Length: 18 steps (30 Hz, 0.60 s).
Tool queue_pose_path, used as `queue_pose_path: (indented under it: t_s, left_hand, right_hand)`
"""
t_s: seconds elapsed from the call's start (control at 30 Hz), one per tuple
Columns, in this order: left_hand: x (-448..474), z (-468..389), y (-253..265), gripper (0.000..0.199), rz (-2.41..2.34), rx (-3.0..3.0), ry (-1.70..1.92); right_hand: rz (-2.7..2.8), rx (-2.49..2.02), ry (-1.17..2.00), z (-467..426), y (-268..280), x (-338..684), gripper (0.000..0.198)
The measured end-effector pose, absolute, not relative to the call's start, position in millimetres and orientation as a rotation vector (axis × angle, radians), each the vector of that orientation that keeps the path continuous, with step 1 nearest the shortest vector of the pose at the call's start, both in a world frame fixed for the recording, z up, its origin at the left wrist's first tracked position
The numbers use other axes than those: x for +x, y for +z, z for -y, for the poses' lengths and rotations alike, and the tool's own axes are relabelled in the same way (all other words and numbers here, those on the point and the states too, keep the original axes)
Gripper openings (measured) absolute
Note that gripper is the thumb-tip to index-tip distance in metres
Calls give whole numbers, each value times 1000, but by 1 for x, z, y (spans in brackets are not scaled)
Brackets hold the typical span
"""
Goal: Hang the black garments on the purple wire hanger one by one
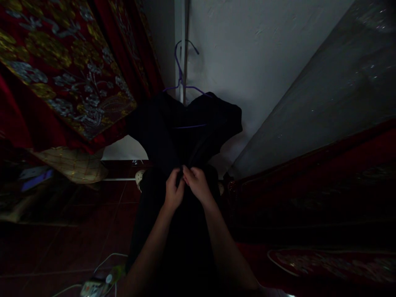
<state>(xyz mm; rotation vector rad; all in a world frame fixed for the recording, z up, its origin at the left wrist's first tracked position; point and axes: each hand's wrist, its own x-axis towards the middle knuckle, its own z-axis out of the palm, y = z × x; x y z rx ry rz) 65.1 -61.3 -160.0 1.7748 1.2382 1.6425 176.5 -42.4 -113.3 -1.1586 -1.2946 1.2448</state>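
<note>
A dark short-sleeved garment [161, 128] hangs from a purple hanger [180, 78], hooked on a narrow upright rail [183, 24] against the wall. Its neckline lies open in a V, and the hanger's lower bar shows inside. Where the two front edges meet, my left hand [175, 187] pinches the cloth. My right hand [194, 181] is closed on the same spot, its fingertips almost touching the left ones. Whether a button or other fastener sits between the fingers is too dark to tell.
Red cloth with gold and silver embroidery [62, 62] hangs at the upper left. Glittery pale fabric [334, 95] and red cloth [324, 165] fill the right. A power strip [94, 288] with cords lies on the tiled floor [102, 222]. A pale clog [139, 178] shows beyond my left hand.
</note>
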Motion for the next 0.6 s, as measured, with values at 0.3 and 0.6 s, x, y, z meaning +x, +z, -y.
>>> queue_pose_path:
  t_s: [0.3, 0.6]
  left_hand:
    - [57, 69, -118, 16, -1233, 1907, 1567]
    - [55, 73, -113, 11, -1235, 1825, 1509]
  right_hand:
    - [1205, -993, 1236, 62, -126, 185, 33]
    - [1335, -1019, 1125, 65, -113, 193, 24]
